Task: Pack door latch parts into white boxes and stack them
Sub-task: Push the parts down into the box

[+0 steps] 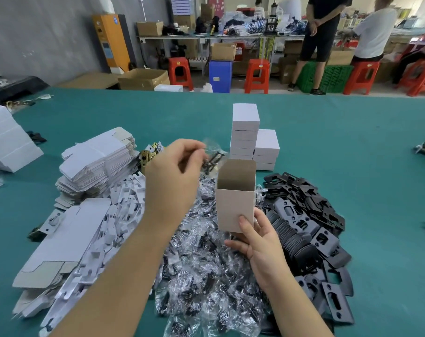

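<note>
My right hand (257, 237) grips the bottom of an upright white box (233, 203) whose top flap stands open. My left hand (172, 176) pinches a small clear bag of black screws (212, 160) just left of and above the box's open mouth. Two stacks of closed white boxes (252, 139) stand behind on the green table (340, 132). A heap of clear screw bags (201, 268) lies under my hands. Black latch plates (311, 224) are piled to the right.
Flat unfolded box blanks (97, 164) and white plastic inserts (114, 222) lie on the left. More white cartons (4, 139) sit at the far left. Beyond the table are red stools (257, 74), cardboard boxes and people at a workbench.
</note>
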Tool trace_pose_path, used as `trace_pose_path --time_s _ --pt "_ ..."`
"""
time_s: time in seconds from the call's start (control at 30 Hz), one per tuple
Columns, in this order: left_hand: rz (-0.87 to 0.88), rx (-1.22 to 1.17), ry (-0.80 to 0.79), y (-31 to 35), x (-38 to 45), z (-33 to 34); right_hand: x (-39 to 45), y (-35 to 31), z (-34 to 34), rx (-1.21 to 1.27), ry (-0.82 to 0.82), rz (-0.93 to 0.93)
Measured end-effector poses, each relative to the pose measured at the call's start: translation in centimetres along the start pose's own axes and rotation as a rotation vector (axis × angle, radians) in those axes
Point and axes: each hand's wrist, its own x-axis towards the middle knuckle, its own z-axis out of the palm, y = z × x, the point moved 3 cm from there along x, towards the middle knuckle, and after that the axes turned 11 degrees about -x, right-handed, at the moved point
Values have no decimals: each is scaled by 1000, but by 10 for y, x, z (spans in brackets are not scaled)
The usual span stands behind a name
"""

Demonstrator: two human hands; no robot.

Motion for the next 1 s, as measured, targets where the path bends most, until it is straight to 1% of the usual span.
trace_pose_path --time_s 0.13,0.23,0.3,0.43,0.53,0.63,0.7,0.73,0.83,0.87,0.93,1.0 --pt "132 111 -134 15 -7 24 -1 -1 1 -6 -14 -8" --pt "156 182 -211 13 -13 33 -1 -3 1 -3 -17 -13" --pt "132 211 -247 10 -16 37 -2 -3 1 -9 -22 -14" --pt "26 221 -327 6 -18 45 -2 -2 1 -2 -24 -14" --pt "-45 290 -451 4 -16 49 -2 -2 0 -5 -17 -12" --pt "-17 425 -540 5 -14 50 -2 -2 0 -5 -17 -12" --pt "42 492 -562 6 -14 51 -2 -3 0 -5 -24 -18" --pt "70 490 -548 7 -15 50 -2 -3 1 -4 -28 -21" --pt "208 393 -419 11 -18 43 -2 -3 1 8 -28 -19" --pt "242 367 -403 12 -19 41 -2 -2 1 9 -30 -19" --pt "272 357 -443 13 -23 43 -2 -3 1 5 -32 -16" --pt "259 408 -515 12 -28 47 -2 -3 0 -7 -34 -9"
